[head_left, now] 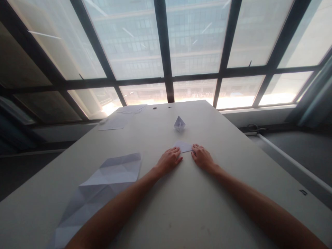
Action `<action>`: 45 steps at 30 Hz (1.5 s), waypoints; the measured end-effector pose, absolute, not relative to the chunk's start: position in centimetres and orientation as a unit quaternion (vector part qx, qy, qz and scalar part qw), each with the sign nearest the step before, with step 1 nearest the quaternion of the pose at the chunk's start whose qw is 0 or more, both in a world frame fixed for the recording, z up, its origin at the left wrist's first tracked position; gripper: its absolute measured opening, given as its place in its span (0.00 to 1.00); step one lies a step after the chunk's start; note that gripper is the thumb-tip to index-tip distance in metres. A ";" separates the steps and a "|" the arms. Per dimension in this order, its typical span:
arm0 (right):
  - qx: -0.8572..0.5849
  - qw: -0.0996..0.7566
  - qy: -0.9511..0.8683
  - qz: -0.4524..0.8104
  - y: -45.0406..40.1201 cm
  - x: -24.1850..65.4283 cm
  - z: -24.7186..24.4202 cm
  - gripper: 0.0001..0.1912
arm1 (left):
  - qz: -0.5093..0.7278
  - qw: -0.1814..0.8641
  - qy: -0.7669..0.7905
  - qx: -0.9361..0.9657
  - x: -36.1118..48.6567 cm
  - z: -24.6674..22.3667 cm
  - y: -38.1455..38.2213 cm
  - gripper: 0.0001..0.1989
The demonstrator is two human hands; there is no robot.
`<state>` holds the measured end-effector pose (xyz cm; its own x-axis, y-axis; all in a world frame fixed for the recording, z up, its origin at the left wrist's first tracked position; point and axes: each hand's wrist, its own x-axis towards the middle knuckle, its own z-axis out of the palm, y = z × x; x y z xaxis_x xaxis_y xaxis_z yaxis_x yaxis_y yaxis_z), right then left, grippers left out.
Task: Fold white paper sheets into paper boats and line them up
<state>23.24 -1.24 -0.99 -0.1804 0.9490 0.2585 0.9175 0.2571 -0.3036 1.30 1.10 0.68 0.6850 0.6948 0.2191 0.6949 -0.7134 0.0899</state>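
Observation:
A small folded piece of white paper (185, 147) lies flat on the table between my two hands. My left hand (169, 159) rests on its left corner, palm down with the fingers stretched out. On the right corner lie the fingertips of my right hand (202, 157), also palm down and extended. Both hands press the paper against the tabletop rather than grip it. Just beyond stands a folded paper shape (179, 123) with a pointed top, like an origami boat. Part of the folded piece is hidden under my fingers.
A large creased paper sheet (111, 173) lies to the left, partly behind my left forearm. Several flat sheets (115, 122) rest at the table's far left. The white table (233, 166) reaches toward the windows (195, 41). A small dark mark (303, 192) shows near its right edge.

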 end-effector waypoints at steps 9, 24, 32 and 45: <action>-0.564 0.218 -0.794 0.065 -2.0 22.4 -0.5 0.17 | -0.144 -0.012 -0.469 -0.871 0.9 0.3 1.3 0.22; -0.543 0.284 -0.785 0.089 -2.1 22.7 -0.1 0.13 | -0.141 0.009 -0.480 -0.866 0.6 1.2 1.1 0.18; -0.560 0.319 -0.757 0.109 -1.7 22.8 -0.5 0.11 | -0.130 -0.018 -0.465 -0.875 1.0 1.6 0.8 0.18; -0.544 0.371 -0.744 0.114 -2.1 22.4 -0.1 0.17 | -0.123 0.002 -0.508 -0.853 1.3 2.0 0.6 0.17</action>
